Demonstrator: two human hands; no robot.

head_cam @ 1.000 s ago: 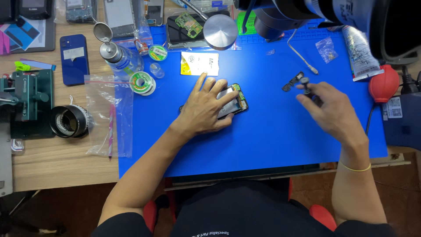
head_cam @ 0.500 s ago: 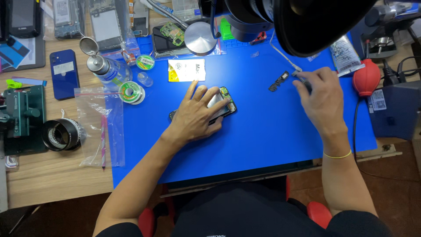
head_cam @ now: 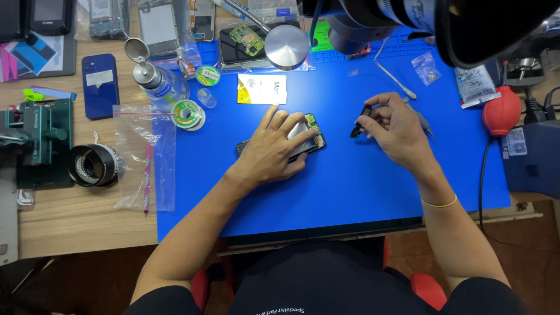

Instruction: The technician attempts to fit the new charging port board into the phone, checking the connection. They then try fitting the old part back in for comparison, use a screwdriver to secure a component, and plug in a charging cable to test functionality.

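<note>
On the wide blue rubber mat (head_cam: 361, 198) covering the surface, the left hand (head_cam: 274, 149) lies spread flat over an opened black phone (head_cam: 312, 137) at centre, while right of it the right hand (head_cam: 396, 125) pinches what looks like a small black part (head_cam: 360, 119).

Phone repair workshop: blue mat (head_cam: 350, 192), circuit board (head_cam: 247, 36) (microscope (head_cam: 408, 17) overhead).
</note>
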